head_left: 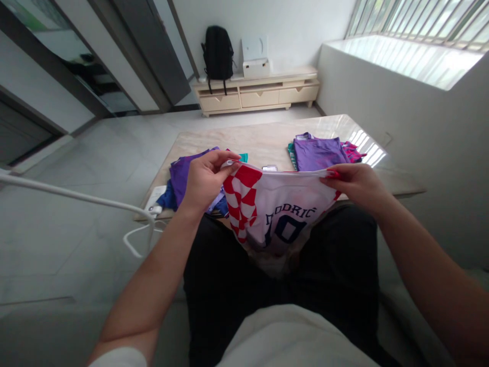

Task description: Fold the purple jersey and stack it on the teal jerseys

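The left hand (206, 183) and right hand (357, 186) are pinching the top edge of a Modrić jersey (277, 211), fingers closed on the cloth, and are holding it spread over the black trousers (237, 285) (name side showing), in front of the table (260, 142) with its purple shirts (317, 154).

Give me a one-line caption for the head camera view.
Left hand and right hand hold up a red-checked white jersey near purple shirts on a table.

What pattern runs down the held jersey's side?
Red-and-white checks on the jersey side, best in the head view.
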A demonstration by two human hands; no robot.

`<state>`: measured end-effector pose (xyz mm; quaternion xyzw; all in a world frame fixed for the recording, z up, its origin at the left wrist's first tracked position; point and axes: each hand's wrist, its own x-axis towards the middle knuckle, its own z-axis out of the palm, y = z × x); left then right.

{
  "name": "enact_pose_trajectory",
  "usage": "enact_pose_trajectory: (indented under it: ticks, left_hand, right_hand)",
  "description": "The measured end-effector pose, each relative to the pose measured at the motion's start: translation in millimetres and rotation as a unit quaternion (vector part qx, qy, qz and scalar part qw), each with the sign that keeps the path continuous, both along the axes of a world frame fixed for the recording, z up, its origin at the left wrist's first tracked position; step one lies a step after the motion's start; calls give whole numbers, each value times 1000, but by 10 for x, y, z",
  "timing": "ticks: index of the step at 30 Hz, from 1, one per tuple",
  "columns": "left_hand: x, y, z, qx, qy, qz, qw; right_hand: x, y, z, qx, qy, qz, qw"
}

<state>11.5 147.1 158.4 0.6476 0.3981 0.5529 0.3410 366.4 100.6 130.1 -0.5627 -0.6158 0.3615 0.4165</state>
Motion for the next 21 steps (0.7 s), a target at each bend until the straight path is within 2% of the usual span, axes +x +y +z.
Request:
enact_pose_trajectory:
  ticks: [4,11,13,17,21]
  left_hand:
    - [-24,52,37,-18,35,-10,999]
    - [-107,-42,110,-97,78,-139,982]
    - [-128,-34,73,-89,120,-118,982]
    - [-145,41,-24,-27,198,-25,979]
    - [-124,110,-54,-57,160,-53,984]
  right_hand:
    - [-12,21,137,-55,58,13,997]
    - [-38,-26,170,-53,87,27,994]
    - [-50,-46,156,-46,53,36,997]
    - [-57,-65,155,-14,-14,41,999]
    - [-59,-55,197,-2,41,20,999]
